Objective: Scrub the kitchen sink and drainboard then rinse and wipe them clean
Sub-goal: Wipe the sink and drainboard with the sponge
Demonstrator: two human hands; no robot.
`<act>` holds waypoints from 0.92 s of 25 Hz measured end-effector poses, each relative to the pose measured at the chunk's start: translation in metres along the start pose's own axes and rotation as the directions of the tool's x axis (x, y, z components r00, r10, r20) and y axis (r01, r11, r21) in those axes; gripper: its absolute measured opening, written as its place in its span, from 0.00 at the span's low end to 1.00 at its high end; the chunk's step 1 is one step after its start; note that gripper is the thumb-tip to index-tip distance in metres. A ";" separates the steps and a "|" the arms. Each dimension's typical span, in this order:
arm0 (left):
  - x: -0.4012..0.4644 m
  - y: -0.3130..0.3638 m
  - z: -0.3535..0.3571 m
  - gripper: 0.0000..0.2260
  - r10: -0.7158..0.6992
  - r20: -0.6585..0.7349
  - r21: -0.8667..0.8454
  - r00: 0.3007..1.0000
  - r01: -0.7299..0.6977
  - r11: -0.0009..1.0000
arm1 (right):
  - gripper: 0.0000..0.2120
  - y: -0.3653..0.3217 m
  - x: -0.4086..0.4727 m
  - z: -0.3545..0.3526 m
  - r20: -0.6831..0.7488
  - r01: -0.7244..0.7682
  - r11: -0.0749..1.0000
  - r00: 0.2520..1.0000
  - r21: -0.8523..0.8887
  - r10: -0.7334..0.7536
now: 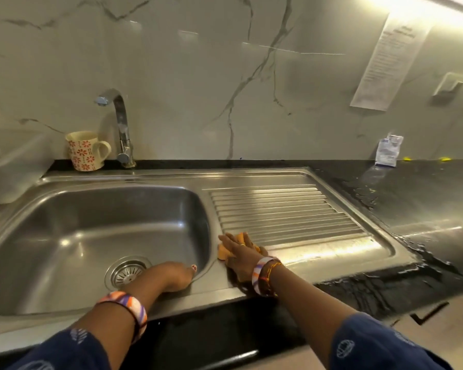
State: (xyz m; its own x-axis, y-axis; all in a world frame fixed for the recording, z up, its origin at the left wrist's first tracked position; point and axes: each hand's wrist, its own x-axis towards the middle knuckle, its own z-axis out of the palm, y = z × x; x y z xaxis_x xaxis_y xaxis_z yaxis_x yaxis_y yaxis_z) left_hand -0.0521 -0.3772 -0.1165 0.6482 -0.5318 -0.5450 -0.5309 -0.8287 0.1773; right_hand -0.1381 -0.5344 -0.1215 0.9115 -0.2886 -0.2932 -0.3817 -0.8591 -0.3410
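Head view, lower centre: right hand (239,253) presses flat, spread fingers on an orange cloth (225,251) wiping the drainboard (292,209), while left hand (175,276), fingers curled, braces on the sink (91,222) rim.

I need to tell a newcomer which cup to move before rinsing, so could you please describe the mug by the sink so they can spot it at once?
Start at the steel sink and follow its back rim to the chrome tap. Just left of the tap's base, on the dark ledge against the marble wall, stands the mug. It is cream with red-orange flowers and its handle faces the tap; it is the only cup in view.
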 end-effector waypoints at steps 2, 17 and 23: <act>-0.007 0.003 0.002 0.25 0.024 -0.059 0.032 0.998 -0.022 0.999 | 0.23 -0.001 -0.016 0.006 -0.012 0.032 0.984 0.999 0.178 -0.030; 0.062 0.050 -0.028 0.27 0.054 -0.370 0.018 0.928 -0.051 0.999 | 0.29 0.141 -0.077 -0.071 -0.500 -0.567 0.601 0.346 0.563 0.794; 0.136 0.051 -0.057 0.23 -0.216 -0.624 -0.325 0.751 0.002 0.946 | 0.31 0.216 -0.018 -0.080 -0.327 -0.745 0.490 0.372 0.452 0.868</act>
State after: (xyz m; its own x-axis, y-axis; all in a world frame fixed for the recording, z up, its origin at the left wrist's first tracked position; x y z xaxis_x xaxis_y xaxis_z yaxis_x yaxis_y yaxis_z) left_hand 0.0401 -0.5023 -0.1349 0.9422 -0.3287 0.0642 -0.3231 -0.8417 0.4327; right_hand -0.2249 -0.7487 -0.1188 0.0582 -0.9919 -0.1128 -0.9356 -0.0148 -0.3527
